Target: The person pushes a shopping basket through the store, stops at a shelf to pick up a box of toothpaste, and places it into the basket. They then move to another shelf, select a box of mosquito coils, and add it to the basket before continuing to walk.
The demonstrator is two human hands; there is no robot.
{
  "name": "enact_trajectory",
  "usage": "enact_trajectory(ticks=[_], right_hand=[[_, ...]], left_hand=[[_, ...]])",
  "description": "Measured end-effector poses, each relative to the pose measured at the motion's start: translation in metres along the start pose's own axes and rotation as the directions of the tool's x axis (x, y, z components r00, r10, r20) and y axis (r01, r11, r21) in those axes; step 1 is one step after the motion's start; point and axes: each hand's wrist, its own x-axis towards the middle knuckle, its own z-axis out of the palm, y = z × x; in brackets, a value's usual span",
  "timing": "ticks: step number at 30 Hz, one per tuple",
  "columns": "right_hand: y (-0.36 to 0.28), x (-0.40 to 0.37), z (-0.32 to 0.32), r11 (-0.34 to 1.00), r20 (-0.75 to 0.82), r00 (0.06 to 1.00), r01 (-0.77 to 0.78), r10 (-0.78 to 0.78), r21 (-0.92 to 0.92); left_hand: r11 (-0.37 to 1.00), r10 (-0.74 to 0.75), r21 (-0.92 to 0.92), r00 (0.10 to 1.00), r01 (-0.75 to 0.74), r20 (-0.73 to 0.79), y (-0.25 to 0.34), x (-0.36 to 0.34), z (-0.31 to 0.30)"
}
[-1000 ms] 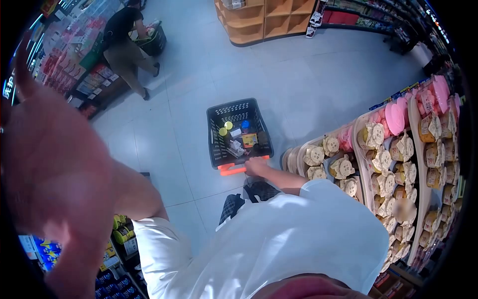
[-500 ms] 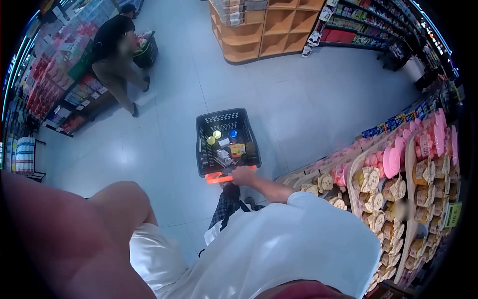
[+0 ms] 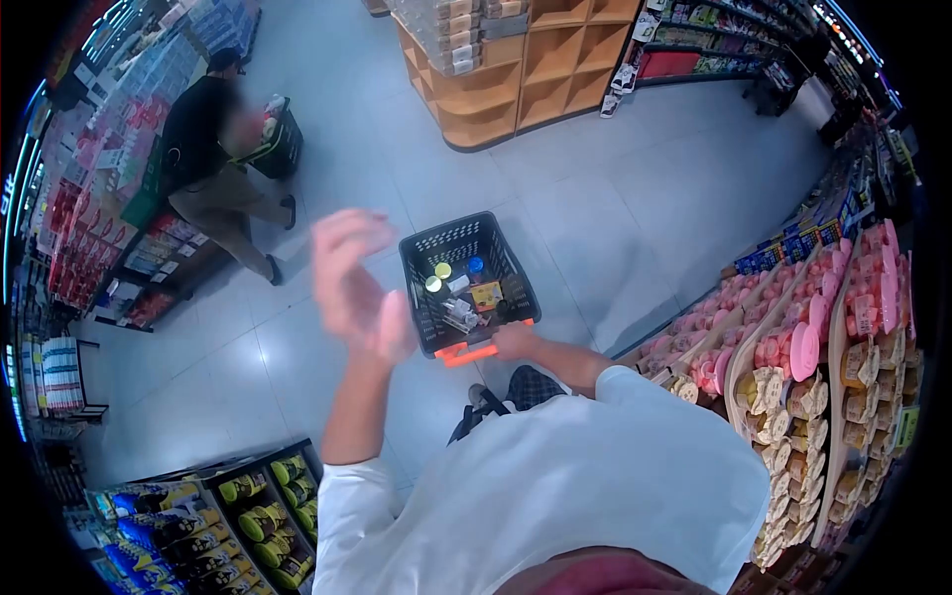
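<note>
My right hand (image 3: 513, 341) is closed round the orange handle (image 3: 464, 354) of a black shopping basket (image 3: 451, 238) in front of me. Inside the basket lie two items with yellow-green tops (image 3: 442, 270), a blue round-topped item (image 3: 476, 265), a yellow box (image 3: 487, 296) and a shiny clear-wrapped packet (image 3: 461, 315). Raised to the left of the basket, my left hand (image 3: 357, 283) is slightly blurred, its fingers loosely bent and apart from the thumb. Nothing shows in it.
Jars with cloth-like covers (image 3: 793, 397) and pink packs (image 3: 783, 347) fill the right-hand shelf. Yellow-green tubs (image 3: 263, 521) are racked at lower left. A wooden shelf unit (image 3: 486, 104) stands ahead. Another person (image 3: 198, 139) with a dark basket (image 3: 278, 149) is at upper left.
My left arm has swung from close to the camera to out in front, left of the basket. The basket has shifted slightly right in view. A lower-left rack has come into view.
</note>
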Motion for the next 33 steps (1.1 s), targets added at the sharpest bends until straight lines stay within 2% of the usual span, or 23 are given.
enact_trajectory(ticks=[1,2,3,5,6,8,11,12,15,16,19,20,23,26,29,33], right_hand=[[0.004,0.009,-0.007,1.000,0.029,1.000,-0.007,0.008,-0.001],[0.011,0.018,-0.013,1.000,0.020,1.000,0.006,-0.006,0.010],[0.018,0.028,-0.012,1.000,0.011,1.000,0.017,-0.017,0.005],[0.037,0.054,-0.012,0.999,-0.002,0.999,0.048,-0.048,-0.013],[0.036,0.054,-0.037,0.999,-0.004,0.999,0.050,-0.050,0.017],[0.045,0.072,-0.054,0.998,0.020,0.998,0.056,-0.056,0.029],[0.055,0.094,-0.072,0.995,0.045,0.995,0.085,-0.088,0.059],[0.061,0.107,-0.083,0.994,0.037,0.995,0.093,-0.095,0.066],[0.071,0.138,-0.103,0.995,0.136,0.987,0.083,-0.089,0.047],[0.073,0.146,-0.113,0.993,0.173,0.979,0.095,-0.106,0.068],[0.086,0.174,-0.125,0.986,0.100,0.988,0.108,-0.121,0.129],[0.089,0.182,-0.131,0.986,0.164,0.979,0.100,-0.122,0.134],[0.107,0.212,-0.127,0.982,0.021,0.984,0.178,-0.179,0.065],[0.120,0.239,-0.153,0.967,0.008,0.968,0.249,-0.250,0.055],[0.135,0.273,-0.158,0.972,-0.032,0.975,0.221,-0.219,0.076],[0.143,0.311,-0.209,0.994,0.096,0.989,0.105,-0.108,0.042]], left_hand=[[0.955,-0.285,0.142,0.941,0.262,0.180,-0.036,-0.049,0.015],[0.898,-0.429,0.254,0.845,0.360,0.319,-0.069,-0.101,0.032],[0.821,-0.564,0.404,0.684,0.403,0.463,-0.093,-0.153,0.043],[0.711,-0.703,0.595,0.407,0.375,0.583,-0.127,-0.263,0.044],[0.654,-0.749,0.628,0.242,0.421,0.617,-0.130,-0.293,0.040],[0.567,-0.773,0.679,0.016,0.467,0.634,-0.149,-0.361,0.037],[0.386,-0.874,0.849,-0.151,0.361,0.462,-0.178,-0.355,0.056],[0.371,-0.902,0.866,-0.089,0.335,0.422,-0.184,-0.339,0.064],[0.307,-0.916,0.916,-0.181,0.258,0.358,-0.218,-0.315,0.080],[0.325,-0.889,0.918,-0.258,0.227,0.378,-0.228,-0.298,0.082],[0.361,-0.895,0.908,-0.195,0.211,0.401,-0.258,-0.295,0.077],[0.354,-0.898,0.914,-0.200,0.198,0.391,-0.270,-0.294,0.075],[0.335,-0.904,0.926,-0.217,0.177,0.368,-0.304,-0.285,0.077],[0.278,-0.925,0.942,-0.213,0.186,0.315,-0.335,-0.266,0.077],[0.199,-0.944,0.952,-0.217,0.232,0.250,-0.365,-0.250,0.080],[0.253,-0.910,0.931,-0.261,0.264,0.321,-0.415,-0.217,0.078]])
